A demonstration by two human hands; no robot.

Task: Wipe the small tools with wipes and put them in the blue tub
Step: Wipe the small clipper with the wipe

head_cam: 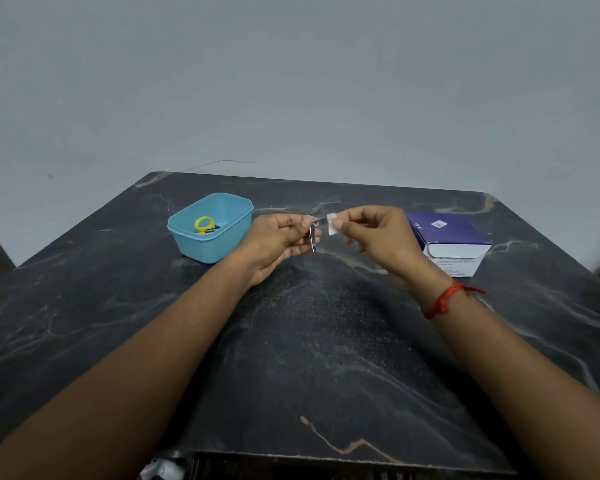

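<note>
Mid-task. One yellow-handled tool (204, 224) already sits in the blue tub (211, 249). Just right of the tub, left hand (278, 240) grips a metal clipper (313, 238); right hand (374, 233) pinches a wipe (331, 224) just beside it. Clipper still needs wiping and dropping in.

A person's two grips meet above the middle of the desk (309, 341). The left grip (278, 237) holds a small tool (312, 238), which hangs downward. The right grip (378, 237) pinches a wipe (331, 224) just to the right of it, a narrow gap between them. The tub (208, 247) stands on the desk to the left of the grips, toward the far edge, with a ring-handled tool (204, 225) lying in it. A box (447, 233) sits on the desk to the right, level with the tub. A wall (291, 81) rises behind the desk. A thread band (442, 301) circles the right wrist.
</note>
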